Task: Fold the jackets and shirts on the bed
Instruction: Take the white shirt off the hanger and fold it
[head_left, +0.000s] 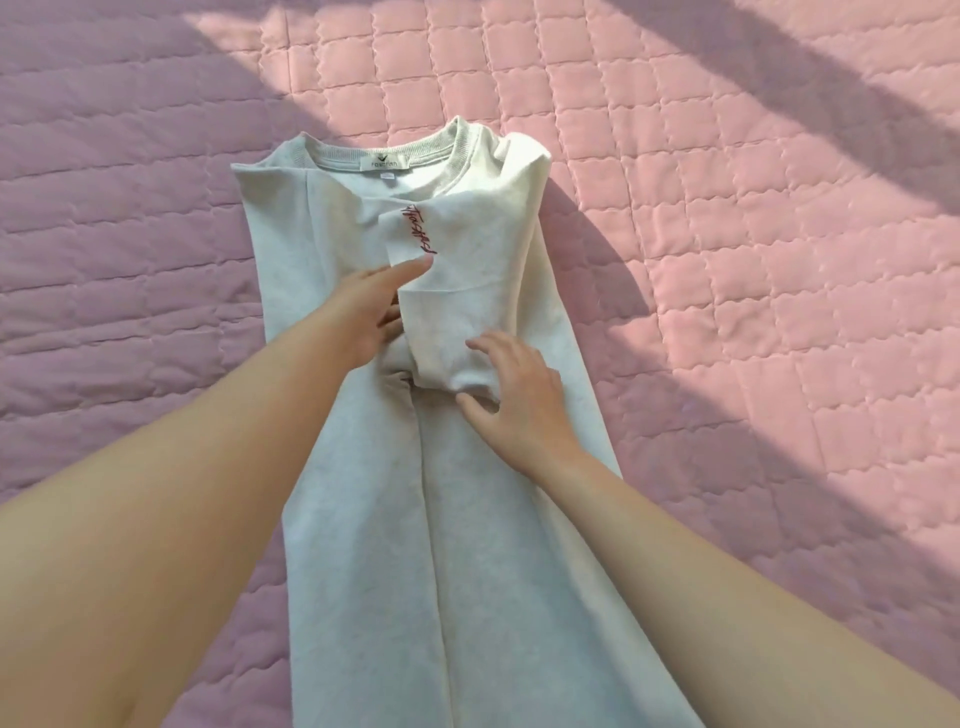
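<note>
A pale grey sweatshirt (363, 519) lies lengthwise on the bed, collar and label at the far end. Both its sides are folded in toward the middle, making a long narrow strip. A folded sleeve (457, 312) with red lettering lies doubled on top of the chest. My left hand (371, 306) lies flat with straight fingers against the sleeve's left edge, some fingers tucked under it. My right hand (519, 400) rests with spread fingers on the sleeve's lower end, thumb at its bottom edge.
The pink quilted bedspread (753, 260) stretches all round the sweatshirt. Sunlight falls across its far and right parts, and shadow covers the left side and the near right. No other garment shows in view.
</note>
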